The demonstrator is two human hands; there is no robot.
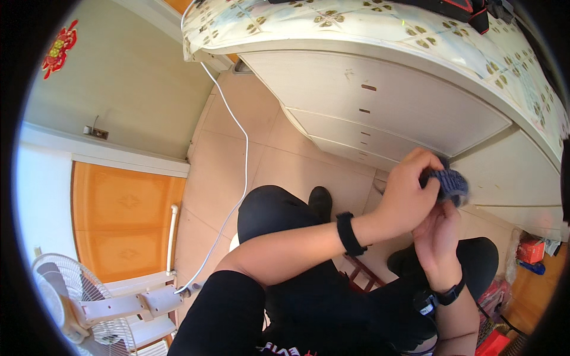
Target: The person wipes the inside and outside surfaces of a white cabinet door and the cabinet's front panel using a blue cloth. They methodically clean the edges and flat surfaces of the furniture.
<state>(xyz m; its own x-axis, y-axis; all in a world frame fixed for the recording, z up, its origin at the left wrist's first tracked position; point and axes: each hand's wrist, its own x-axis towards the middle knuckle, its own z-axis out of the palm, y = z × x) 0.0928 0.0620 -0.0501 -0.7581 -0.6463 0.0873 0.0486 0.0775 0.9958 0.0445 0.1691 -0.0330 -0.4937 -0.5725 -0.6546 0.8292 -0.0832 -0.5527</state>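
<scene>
In front of the drawers, toward the right, both my hands are on a dark blue ribbed knitted piece (pixel 453 184), which looks like a sock or cuff. My left hand (pixel 412 189) pinches it from above, thumb and fingers closed on its near side. From below, my right hand (pixel 438 236) reaches up with its fingertips at the lower edge of the fabric. The fabric is bunched and slightly blurred, so its full shape is hidden. A black band circles my left wrist, and a dark strapped device sits on my right wrist.
A white drawer cabinet (pixel 401 100) with a patterned cover (pixel 369 26) stands ahead. A white cable (pixel 246 155) runs across the tiled floor to an electric fan (pixel 75 298) at the left. A red box (pixel 530 250) and bags lie at the right.
</scene>
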